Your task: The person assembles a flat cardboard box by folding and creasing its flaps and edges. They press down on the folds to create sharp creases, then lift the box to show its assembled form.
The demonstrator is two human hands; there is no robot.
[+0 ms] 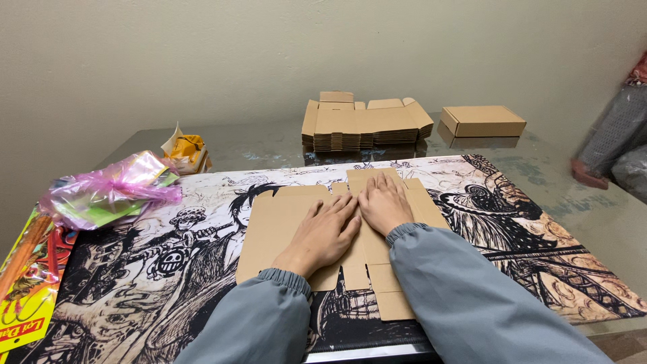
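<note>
Both hands lie flat with fingers stretched out, gripping nothing: the left hand [322,232] and the right hand [383,202] press side by side, fingertips nearly touching, on a flat unfolded brown cardboard box blank [276,226] that lies in the middle of a large black-and-cream illustrated mat [135,269] spread over the glossy grey counter [593,216]. Grey cuffed sleeves cover both forearms. Beyond the mat, near the wall, sits a stack of flat brown cardboard blanks [364,125], and just to its right a folded, closed brown cardboard box [482,120]. On the left edge of the counter lies a crumpled pink translucent plastic bag [111,189], with a small yellow and white packet [185,152] behind it and a colourful red and yellow printed sheet [23,296] below it
</note>
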